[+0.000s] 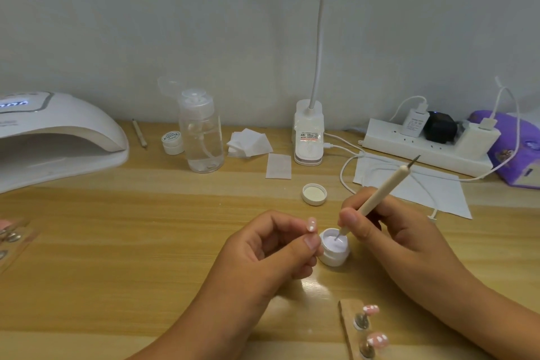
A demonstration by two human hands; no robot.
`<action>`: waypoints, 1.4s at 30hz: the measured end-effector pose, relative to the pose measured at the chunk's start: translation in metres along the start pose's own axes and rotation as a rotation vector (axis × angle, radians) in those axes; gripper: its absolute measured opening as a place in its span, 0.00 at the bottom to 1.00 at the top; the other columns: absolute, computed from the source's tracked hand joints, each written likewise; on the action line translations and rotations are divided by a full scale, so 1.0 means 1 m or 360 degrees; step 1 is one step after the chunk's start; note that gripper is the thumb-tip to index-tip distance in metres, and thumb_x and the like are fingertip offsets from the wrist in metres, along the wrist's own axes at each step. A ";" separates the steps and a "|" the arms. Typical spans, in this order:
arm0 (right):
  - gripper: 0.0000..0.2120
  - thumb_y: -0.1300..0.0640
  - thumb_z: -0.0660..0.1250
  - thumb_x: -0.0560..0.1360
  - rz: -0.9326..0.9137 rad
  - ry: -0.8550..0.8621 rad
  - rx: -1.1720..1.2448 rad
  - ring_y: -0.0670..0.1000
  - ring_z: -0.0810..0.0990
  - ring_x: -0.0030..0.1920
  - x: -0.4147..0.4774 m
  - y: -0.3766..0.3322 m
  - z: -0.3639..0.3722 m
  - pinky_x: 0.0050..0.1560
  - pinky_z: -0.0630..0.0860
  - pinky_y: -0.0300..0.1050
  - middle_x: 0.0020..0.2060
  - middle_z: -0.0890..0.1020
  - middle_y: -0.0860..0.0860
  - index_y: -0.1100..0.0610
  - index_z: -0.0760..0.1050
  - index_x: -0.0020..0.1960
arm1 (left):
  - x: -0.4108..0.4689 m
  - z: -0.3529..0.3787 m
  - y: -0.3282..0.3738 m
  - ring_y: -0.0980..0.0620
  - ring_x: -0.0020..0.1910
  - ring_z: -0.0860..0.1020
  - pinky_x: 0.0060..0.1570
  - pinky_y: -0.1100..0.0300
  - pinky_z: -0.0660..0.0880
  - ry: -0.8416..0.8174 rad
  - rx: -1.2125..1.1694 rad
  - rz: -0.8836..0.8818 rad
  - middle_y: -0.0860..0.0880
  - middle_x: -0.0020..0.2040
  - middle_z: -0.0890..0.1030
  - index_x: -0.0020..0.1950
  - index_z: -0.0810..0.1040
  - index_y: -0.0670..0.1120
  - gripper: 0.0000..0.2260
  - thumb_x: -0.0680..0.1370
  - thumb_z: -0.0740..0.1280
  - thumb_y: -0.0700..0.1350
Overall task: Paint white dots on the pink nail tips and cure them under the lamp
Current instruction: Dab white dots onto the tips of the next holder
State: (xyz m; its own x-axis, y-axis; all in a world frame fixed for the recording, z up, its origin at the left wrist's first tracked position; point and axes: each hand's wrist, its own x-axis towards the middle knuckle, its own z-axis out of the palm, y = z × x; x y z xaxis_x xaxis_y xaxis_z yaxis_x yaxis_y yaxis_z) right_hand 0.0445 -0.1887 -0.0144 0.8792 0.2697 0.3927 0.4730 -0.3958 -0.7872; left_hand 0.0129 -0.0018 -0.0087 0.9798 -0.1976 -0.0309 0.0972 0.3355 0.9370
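the right hand [388,231] pinches a dotting pen [380,193], its point dipped in the white gel pot [336,247]. the left hand [263,248] pinches a pink nail tip [311,224] with white dots just beside the pot; its mount is hidden by the fingers. more dotted tips [377,340] sit cut off at the bottom edge. wooden table [146,242]; curing lamp [58,131] far left; white wall [204,23].

Glossy wood-grain table [146,242], clear plastic bottle [201,137] (liquid inside), matt paper wipes [249,142]

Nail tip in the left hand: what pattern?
The nail tip is pink with white dots; head view.
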 end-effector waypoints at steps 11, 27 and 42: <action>0.10 0.40 0.61 0.73 -0.0027 -0.0101 -0.0022 0.44 0.76 0.40 0.001 -0.001 0.000 0.39 0.71 0.30 0.38 0.79 0.40 0.44 0.76 0.47 | 0.001 -0.001 -0.002 0.56 0.33 0.80 0.34 0.67 0.75 -0.0050 0.0050 0.0017 0.46 0.35 0.84 0.36 0.84 0.51 0.04 0.66 0.72 0.42; 0.10 0.52 0.75 0.65 0.0210 0.0224 0.1064 0.47 0.75 0.33 -0.004 -0.010 -0.004 0.46 0.80 0.44 0.31 0.75 0.51 0.51 0.74 0.36 | -0.005 -0.001 -0.003 0.55 0.37 0.79 0.39 0.66 0.76 -0.0189 0.0229 0.0057 0.47 0.38 0.83 0.38 0.83 0.52 0.04 0.66 0.76 0.46; 0.14 0.52 0.76 0.64 0.0287 0.0004 0.1224 0.44 0.75 0.26 -0.008 -0.017 0.004 0.36 0.78 0.39 0.24 0.72 0.51 0.51 0.71 0.29 | -0.004 -0.001 -0.006 0.55 0.36 0.79 0.39 0.67 0.75 -0.0263 0.0301 0.0072 0.47 0.38 0.84 0.37 0.83 0.50 0.05 0.64 0.75 0.48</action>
State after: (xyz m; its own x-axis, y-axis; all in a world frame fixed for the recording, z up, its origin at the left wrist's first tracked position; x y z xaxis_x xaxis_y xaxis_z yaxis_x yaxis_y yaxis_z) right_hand 0.0292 -0.1808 -0.0055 0.9392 0.2568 0.2280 0.1519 0.2850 -0.9464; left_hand 0.0085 -0.0017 -0.0147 0.9390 -0.3394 0.0554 0.0041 0.1723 0.9850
